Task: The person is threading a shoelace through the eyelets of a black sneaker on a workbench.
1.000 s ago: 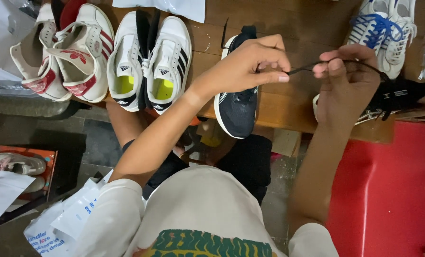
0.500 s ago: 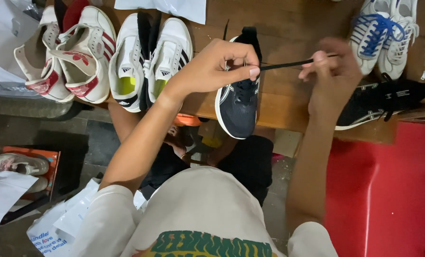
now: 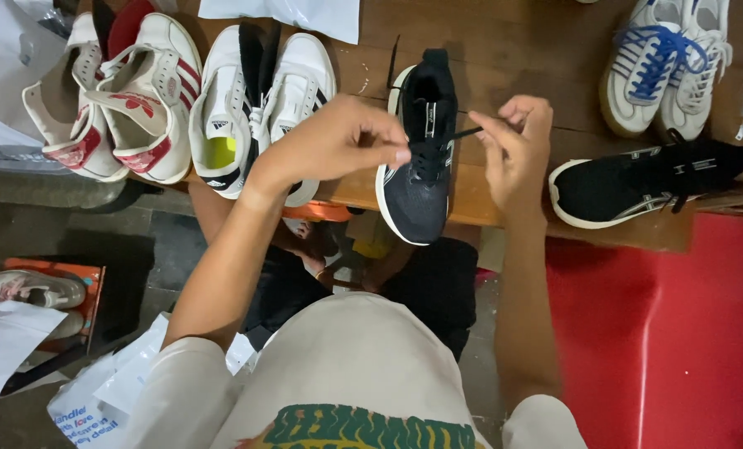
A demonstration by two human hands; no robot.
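Wood runs across the top of our view: a brown counter (image 3: 504,50) crowded with shoes, its front edge just above our knees. We hold both hands over a dark sneaker (image 3: 419,179) that lies toe toward us, its toe hanging past the counter's edge. Our left hand (image 3: 338,141) is curled almost closed, thumb and forefinger pinched at the lacing near the shoe's middle. Our right hand (image 3: 513,145) sits just right of the shoe, fingers bent, thumb and forefinger nipping the end of a black lace (image 3: 464,133) that stretches taut from the eyelets to that hand.

Left of the dark sneaker lies a white pair (image 3: 259,100) with black stripes and yellow insoles, touching our left wrist from behind. Farther left is a cream pair (image 3: 118,100) with red stripes, one shoe tipped on its side. Right of our right hand, near the edge, lies a black shoe (image 3: 637,183) with a white sole, on its side. Behind it stands a white pair (image 3: 662,62), one shoe with blue laces. A white plastic bag (image 3: 288,12) lies at the far edge.

Below the counter, a red stool (image 3: 662,333) stands at our right, and on the floor to our left a pale shoe (image 3: 34,287) rests on an orange box (image 3: 88,278) beside white paper (image 3: 1,341).
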